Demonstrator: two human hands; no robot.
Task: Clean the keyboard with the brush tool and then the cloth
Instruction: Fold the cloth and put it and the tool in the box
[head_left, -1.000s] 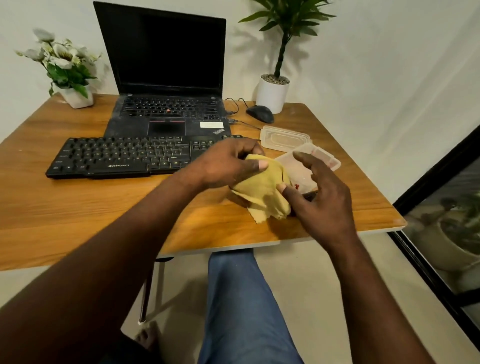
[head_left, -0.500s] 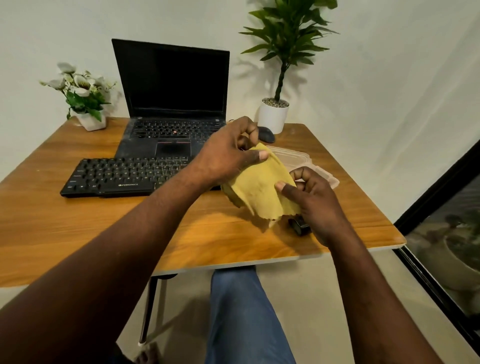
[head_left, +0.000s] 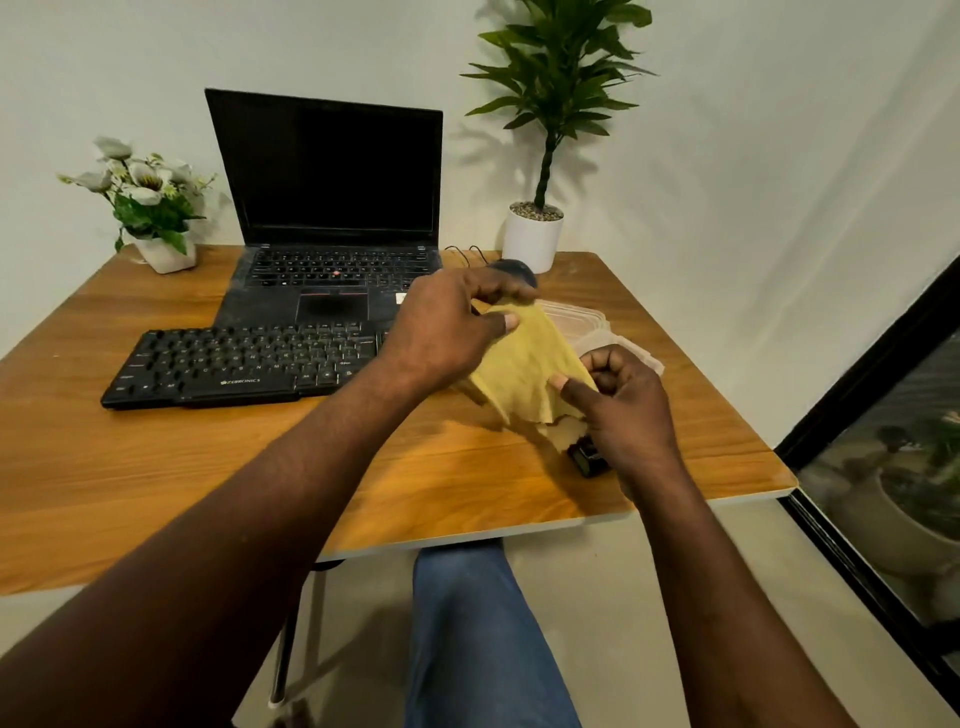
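A yellow cloth (head_left: 524, 374) is stretched in the air between both hands, above the right part of the wooden table (head_left: 156, 467). My left hand (head_left: 441, 327) pinches its upper edge. My right hand (head_left: 623, 400) pinches its lower right edge. The black keyboard (head_left: 244, 364) lies flat to the left of the hands, in front of the laptop; its right end is hidden behind my left hand. A small black object (head_left: 587, 457), possibly the brush tool, lies on the table under my right hand, mostly covered.
An open black laptop (head_left: 332, 208) stands behind the keyboard. A clear plastic container and lid (head_left: 592, 322) sit behind the cloth. A dark mouse (head_left: 514, 270), a white potted plant (head_left: 535, 234) and a flower pot (head_left: 166, 254) line the back. The table edge runs near my knee.
Both hands lifted the bunched cloth off the table and pulled it apart, so it now hangs spread between them. The view tilted upward.
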